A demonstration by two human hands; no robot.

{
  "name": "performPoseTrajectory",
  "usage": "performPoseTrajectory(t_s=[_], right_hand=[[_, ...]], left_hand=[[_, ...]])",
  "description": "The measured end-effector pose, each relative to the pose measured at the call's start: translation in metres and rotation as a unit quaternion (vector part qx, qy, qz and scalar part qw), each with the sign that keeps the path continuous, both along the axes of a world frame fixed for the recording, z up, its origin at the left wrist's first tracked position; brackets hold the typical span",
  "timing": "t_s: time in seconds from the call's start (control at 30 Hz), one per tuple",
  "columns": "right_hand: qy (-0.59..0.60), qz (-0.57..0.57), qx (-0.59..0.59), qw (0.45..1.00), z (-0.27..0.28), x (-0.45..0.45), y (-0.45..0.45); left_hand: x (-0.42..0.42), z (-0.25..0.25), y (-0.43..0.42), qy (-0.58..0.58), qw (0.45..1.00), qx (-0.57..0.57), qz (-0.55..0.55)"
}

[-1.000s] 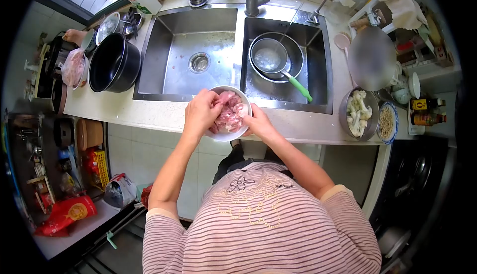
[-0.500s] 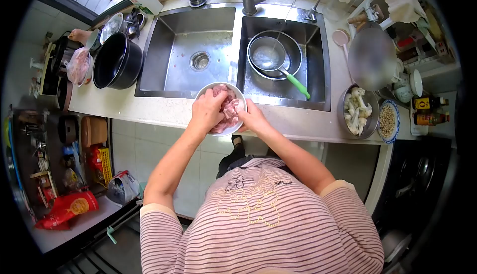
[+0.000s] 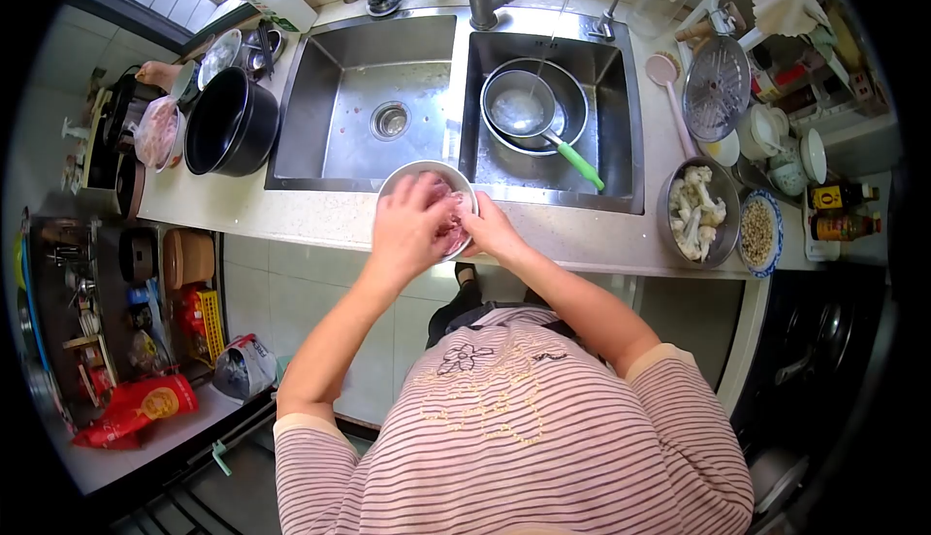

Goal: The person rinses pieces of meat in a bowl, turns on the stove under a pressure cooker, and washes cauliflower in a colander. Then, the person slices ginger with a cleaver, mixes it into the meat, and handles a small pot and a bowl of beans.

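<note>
A white bowl (image 3: 391,182) of raw meat pieces (image 3: 454,229) is held at the front edge of the counter, just before the sink. My left hand (image 3: 409,220) reaches into it from the left, fingers curled into the meat and slightly blurred, their tips partly hidden. On the right side, my right hand (image 3: 493,230) grips the bowl's rim, thumb on the edge. Beyond, in the right sink basin (image 3: 611,171), a strainer with a green handle (image 3: 580,166) rests over a metal pot (image 3: 582,108). A thin stream of water runs into the strainer.
The left sink basin (image 3: 335,152) has a drain. A black pot (image 3: 231,123) stands left of it. To the right are a metal pan of pale chunks (image 3: 693,215), a patterned bowl of beans (image 3: 758,232), a long-handled brush (image 3: 669,89) and a perforated metal disc (image 3: 716,89).
My left hand has shifted over the meat, its fingers now covering more of it. My right hand stays on the bowl. The view has moved slightly.
</note>
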State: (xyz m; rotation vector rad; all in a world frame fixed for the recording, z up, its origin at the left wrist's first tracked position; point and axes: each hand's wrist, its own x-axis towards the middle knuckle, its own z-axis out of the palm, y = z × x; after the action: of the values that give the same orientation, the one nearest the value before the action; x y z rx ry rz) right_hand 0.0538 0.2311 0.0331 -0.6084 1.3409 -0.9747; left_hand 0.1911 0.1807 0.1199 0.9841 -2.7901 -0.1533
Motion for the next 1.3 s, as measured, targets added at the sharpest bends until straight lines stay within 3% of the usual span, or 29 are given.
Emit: performPoseTrajectory(t_s=[0.03, 0.17, 0.27, 0.4, 0.6, 0.63, 0.73, 0.77, 0.87, 1.0, 1.13, 1.3], right_hand=[[-0.001, 0.003, 0.0, 1.0, 0.0, -0.001, 0.0], [0.008, 0.0, 0.002, 1.0, 0.002, 0.0, -0.002], [0.019, -0.006, 0.004, 1.0, 0.001, 0.002, -0.002], [0.02, -0.021, -0.009, 1.0, -0.006, 0.005, -0.002], [0.03, -0.023, -0.004, 0.999, -0.003, 0.005, 0.0], [0.032, -0.025, -0.007, 0.999, -0.001, 0.005, 0.001], [0.039, -0.02, -0.012, 0.999, -0.003, 0.004, 0.002], [0.037, -0.019, -0.009, 0.999, -0.004, 0.004, 0.001], [0.032, -0.018, -0.001, 0.999, -0.006, 0.005, 0.0], [0.045, -0.037, -0.005, 0.998, -0.006, 0.007, 0.0], [0.05, -0.049, -0.012, 0.998, -0.004, 0.008, 0.001], [0.054, -0.047, -0.016, 0.997, -0.005, 0.008, 0.0]], left_hand=[[-0.003, -0.015, 0.0, -0.017, 0.998, -0.007, -0.053], [-0.019, -0.02, -0.009, -0.129, 0.99, 0.018, -0.062], [-0.016, -0.037, -0.009, -0.106, 0.988, -0.089, -0.062], [-0.015, -0.055, -0.022, -0.021, 0.989, -0.131, -0.064], [-0.008, -0.033, -0.027, 0.031, 0.999, -0.023, 0.024], [-0.005, -0.019, -0.027, 0.007, 0.992, 0.09, 0.085], [0.016, -0.017, -0.031, 0.088, 0.984, 0.144, 0.059], [0.021, -0.017, -0.03, 0.059, 0.98, 0.179, 0.067], [0.019, -0.019, -0.015, 0.018, 0.991, 0.113, 0.066], [-0.01, -0.019, -0.014, -0.11, 0.968, 0.154, 0.164], [-0.014, -0.031, -0.034, -0.123, 0.957, 0.187, 0.182], [-0.013, -0.029, -0.027, -0.036, 0.962, 0.155, 0.222]])
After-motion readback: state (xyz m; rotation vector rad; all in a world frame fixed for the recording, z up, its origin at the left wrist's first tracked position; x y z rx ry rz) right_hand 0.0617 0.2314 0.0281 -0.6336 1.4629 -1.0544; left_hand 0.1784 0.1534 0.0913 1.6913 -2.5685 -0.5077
